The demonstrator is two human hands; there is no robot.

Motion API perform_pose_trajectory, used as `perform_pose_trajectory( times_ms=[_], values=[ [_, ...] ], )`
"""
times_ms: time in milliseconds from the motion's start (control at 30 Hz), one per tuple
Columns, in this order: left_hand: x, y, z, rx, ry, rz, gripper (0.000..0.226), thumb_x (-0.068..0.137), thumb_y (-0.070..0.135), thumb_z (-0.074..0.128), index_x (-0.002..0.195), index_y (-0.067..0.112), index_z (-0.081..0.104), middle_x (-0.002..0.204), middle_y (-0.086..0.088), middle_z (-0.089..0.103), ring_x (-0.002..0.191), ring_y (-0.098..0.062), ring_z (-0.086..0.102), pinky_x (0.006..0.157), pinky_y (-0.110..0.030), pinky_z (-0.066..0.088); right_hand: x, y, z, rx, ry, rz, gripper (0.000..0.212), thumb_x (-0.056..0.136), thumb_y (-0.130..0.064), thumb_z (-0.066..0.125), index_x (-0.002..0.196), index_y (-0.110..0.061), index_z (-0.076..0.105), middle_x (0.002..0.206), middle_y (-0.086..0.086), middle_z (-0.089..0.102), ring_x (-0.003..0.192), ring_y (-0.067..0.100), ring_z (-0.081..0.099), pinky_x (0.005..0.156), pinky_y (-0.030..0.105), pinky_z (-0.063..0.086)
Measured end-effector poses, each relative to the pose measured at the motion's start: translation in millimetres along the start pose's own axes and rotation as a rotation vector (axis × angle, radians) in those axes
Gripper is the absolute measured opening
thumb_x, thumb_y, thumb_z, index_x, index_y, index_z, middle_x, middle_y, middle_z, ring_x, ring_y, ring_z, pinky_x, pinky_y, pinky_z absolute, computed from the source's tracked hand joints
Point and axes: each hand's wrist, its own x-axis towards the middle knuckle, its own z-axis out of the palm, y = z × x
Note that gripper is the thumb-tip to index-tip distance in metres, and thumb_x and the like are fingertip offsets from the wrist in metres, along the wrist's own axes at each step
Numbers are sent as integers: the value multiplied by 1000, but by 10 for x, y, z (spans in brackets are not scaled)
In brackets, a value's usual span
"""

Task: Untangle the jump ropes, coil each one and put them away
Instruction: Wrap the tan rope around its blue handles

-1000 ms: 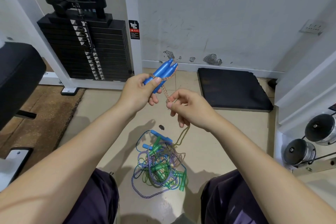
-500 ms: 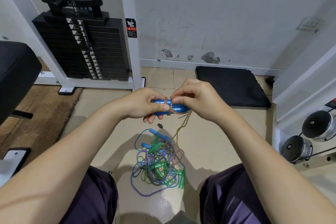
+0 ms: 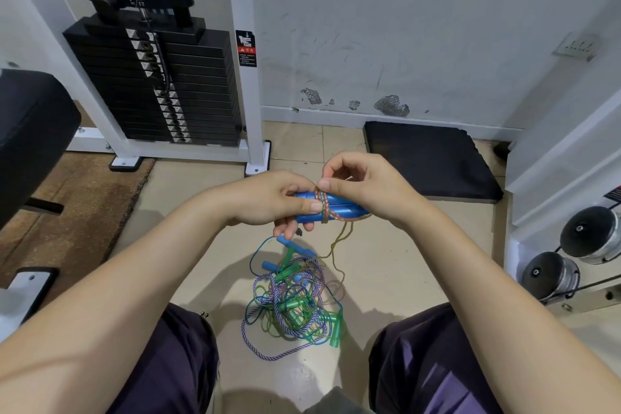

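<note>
My left hand grips a pair of blue jump-rope handles, held side by side and lying level. An orange-and-green braided rope is wound round them a few turns. My right hand pinches that rope at the top of the handles with thumb and forefinger. The rope's loose length hangs down to the floor. Below, between my knees, lies a tangled pile of ropes with green and blue handles and purple, green and blue cords.
A black weight stack in a white frame stands at the back left. A black pad lies on the floor by the wall. A black bench cushion is at the left, and round metal weights at the right.
The blue handles went from pointing up to lying level and lower. My right hand moved up onto them, and turns of braided rope now wrap round them.
</note>
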Motion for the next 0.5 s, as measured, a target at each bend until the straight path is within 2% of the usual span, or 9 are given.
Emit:
perform_pose_trajectory(
  times_ms=[100,233,400,500],
  values=[
    [1,6,-30,-71,85,49,13,100,17,53,100,8,62,82,-9,68,52,-16,58,47,-22,46,21,16,-17,96,33,32,4,89,-17,70,87,-13,68,80,0,65,72,10,59,63,24,49],
    [4,17,-80,-112,230,105,15,100,15,53,106,7,64,82,-12,68,52,-16,58,47,-22,46,17,5,-39,339,37,79,13,89,-13,68,100,-7,68,91,7,69,78,20,65,69,31,55],
    [29,44,-44,-250,337,160,15,100,14,53,104,6,64,81,-13,67,51,-16,58,46,-22,46,47,24,-22,685,-45,154,34,86,-18,65,117,-3,61,95,11,67,74,21,61,71,29,51],
    [69,47,-52,-295,457,162,19,101,15,52,108,2,64,79,-11,66,50,-15,58,46,-21,46,49,31,2,677,-82,142,35,87,-14,63,121,-6,60,94,8,61,67,17,55,66,26,46]
  ],
)
